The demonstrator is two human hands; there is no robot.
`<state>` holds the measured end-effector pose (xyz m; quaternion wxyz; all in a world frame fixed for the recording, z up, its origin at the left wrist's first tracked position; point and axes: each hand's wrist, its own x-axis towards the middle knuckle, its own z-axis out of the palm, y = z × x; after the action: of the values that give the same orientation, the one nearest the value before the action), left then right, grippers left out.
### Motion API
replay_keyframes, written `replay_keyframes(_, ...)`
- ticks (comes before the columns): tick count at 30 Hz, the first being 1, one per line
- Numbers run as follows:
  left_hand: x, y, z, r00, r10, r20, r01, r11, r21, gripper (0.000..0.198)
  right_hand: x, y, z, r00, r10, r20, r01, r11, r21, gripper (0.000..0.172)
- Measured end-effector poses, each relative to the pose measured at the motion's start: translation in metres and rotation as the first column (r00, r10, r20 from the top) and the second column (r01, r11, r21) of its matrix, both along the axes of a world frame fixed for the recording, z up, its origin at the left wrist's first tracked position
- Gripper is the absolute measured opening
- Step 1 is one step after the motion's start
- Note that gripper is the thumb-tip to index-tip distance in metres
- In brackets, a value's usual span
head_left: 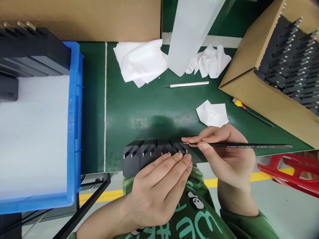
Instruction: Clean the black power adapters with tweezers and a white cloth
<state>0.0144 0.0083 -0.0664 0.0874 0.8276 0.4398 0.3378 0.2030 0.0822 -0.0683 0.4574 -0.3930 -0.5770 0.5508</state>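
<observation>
Several black plug adapters [131, 164] with metal prongs stand side by side in a row at the near edge of the green table. My left hand [159, 189] lies over the row from the near side, its fingers together and pressed on the adapters, covering part of them. In my right hand [224, 156] are black ESD tweezers [239, 145], pinched between thumb and fingers. Their thin tip points left and reaches the rightmost adapter's top edge; whether it touches, I cannot tell.
A blue tray [74, 132] with black adapters stands left. White cloths [142, 63], a white needle-tipped pen tool [189, 84], a small wipe [213, 113] and a yellow-tipped USB cable [238, 102] lie beyond my hands. A cardboard box [249, 63] of adapters stands right, a red stool [286, 169] below.
</observation>
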Motion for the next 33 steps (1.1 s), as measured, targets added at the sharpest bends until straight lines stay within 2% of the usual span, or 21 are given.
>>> replay_keyframes(5,0.0006,0.0008,-0.0019,1.000,-0.011,0.006,0.011,1.000,0.016,0.027,-0.0001,-0.0011,0.0010,1.000,0.005,0.005,-0.006,1.000,0.014,0.022)
replay_keyframes(10,0.0008,-0.0003,-0.0037,1.000,-0.021,0.013,0.021,1.000,0.008,0.027,-0.0045,-0.0019,0.0041,0.999,-0.026,0.039,0.028,0.999,-0.047,0.017)
replay_keyframes(16,0.0001,-0.0010,-0.0041,0.999,-0.024,0.023,0.024,1.000,0.006,0.027,-0.0054,-0.0011,0.0033,0.998,-0.006,0.056,0.006,1.000,-0.003,0.022)
replay_keyframes(22,0.0015,-0.0005,-0.0049,0.999,-0.018,0.029,0.018,1.000,0.006,0.026,-0.0038,-0.0008,0.0018,0.999,-0.033,0.033,0.034,0.999,-0.016,0.018)
replay_keyframes(33,0.0019,0.0000,-0.0046,0.999,-0.018,0.031,0.018,1.000,0.008,0.025,-0.0073,-0.0005,0.0043,0.995,-0.037,0.091,0.036,0.999,0.013,0.019)
